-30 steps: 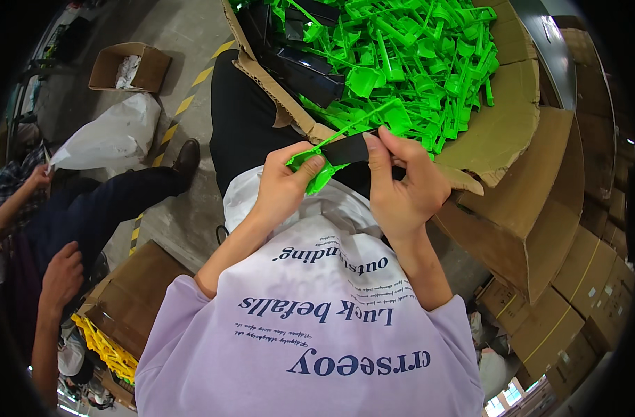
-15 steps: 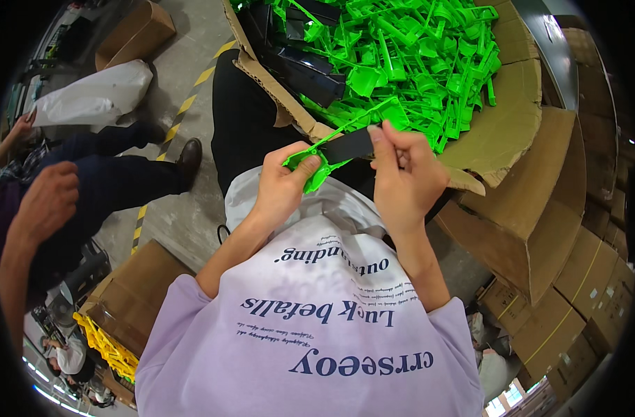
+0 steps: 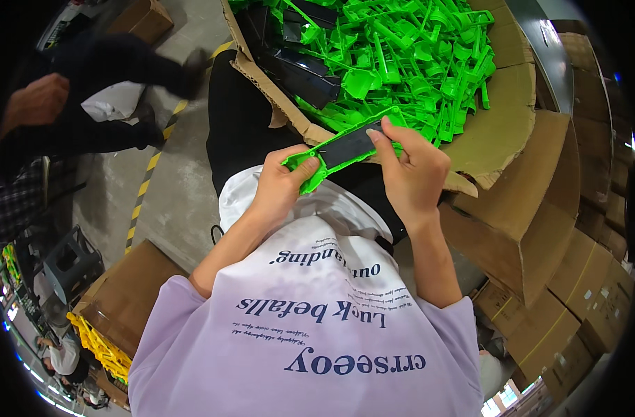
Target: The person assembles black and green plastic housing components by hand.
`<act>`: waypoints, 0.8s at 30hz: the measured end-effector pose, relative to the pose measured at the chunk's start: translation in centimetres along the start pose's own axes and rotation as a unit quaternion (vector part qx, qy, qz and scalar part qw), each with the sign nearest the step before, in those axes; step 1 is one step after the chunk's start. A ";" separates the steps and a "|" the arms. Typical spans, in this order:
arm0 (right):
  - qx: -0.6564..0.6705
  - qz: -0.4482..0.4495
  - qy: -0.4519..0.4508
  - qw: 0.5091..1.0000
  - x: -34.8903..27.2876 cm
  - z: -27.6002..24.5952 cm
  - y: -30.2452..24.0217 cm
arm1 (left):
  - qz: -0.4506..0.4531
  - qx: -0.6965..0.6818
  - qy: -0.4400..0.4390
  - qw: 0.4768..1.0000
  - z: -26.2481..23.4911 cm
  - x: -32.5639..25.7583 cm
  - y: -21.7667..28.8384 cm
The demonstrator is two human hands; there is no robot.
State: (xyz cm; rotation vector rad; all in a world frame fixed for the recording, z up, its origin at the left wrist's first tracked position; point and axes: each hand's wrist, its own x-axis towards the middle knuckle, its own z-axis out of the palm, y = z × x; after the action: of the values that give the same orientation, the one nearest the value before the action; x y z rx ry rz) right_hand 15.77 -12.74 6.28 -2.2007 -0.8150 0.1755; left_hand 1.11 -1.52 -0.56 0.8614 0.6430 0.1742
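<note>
My left hand (image 3: pixel 281 177) is closed round the near-left end of a bright green plastic frame (image 3: pixel 336 167), thumb on top. A dark rectangular panel (image 3: pixel 348 147) lies within the frame's long sides. At the frame's far right end my right hand (image 3: pixel 413 163) grips it, the thumb pressed on the panel's end and the fingers partly hidden behind. Just beyond my hands is a torn cardboard box with a heap of similar green plastic parts (image 3: pixel 414 62). More dark panels (image 3: pixel 305 73) lie at the heap's left side.
Left of me a person in dark trousers (image 3: pixel 116 62) walks by a yellow-and-black floor stripe (image 3: pixel 145 184). Cardboard boxes stand at right (image 3: pixel 505 222), and another box (image 3: pixel 126 295) is at lower left beside yellow parts (image 3: pixel 98 344). A dark stool (image 3: pixel 72 264) stands further left.
The dark panel, tilted out of the green frame before, now lies along inside it. My right thumb has moved down onto the panel's end. The passing person has moved up the view.
</note>
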 end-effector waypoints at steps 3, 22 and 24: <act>-0.044 -0.206 0.087 0.974 1.6 -1.1 0.9 | -0.014 -0.006 -0.008 1.000 0.4 0.0 0.4; 0.122 0.239 -0.496 0.826 7.3 -2.3 3.8 | -0.150 0.089 -0.010 0.985 0.1 0.7 4.1; 0.120 0.237 -0.486 0.832 7.2 -2.4 3.6 | -0.148 0.102 -0.003 0.984 0.2 0.7 4.0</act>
State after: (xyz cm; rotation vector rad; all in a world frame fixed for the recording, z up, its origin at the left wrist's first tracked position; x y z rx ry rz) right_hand 24.07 -11.71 6.37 -1.9451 -0.6519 1.6514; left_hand 2.20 1.22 2.17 0.9512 0.7851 -0.1653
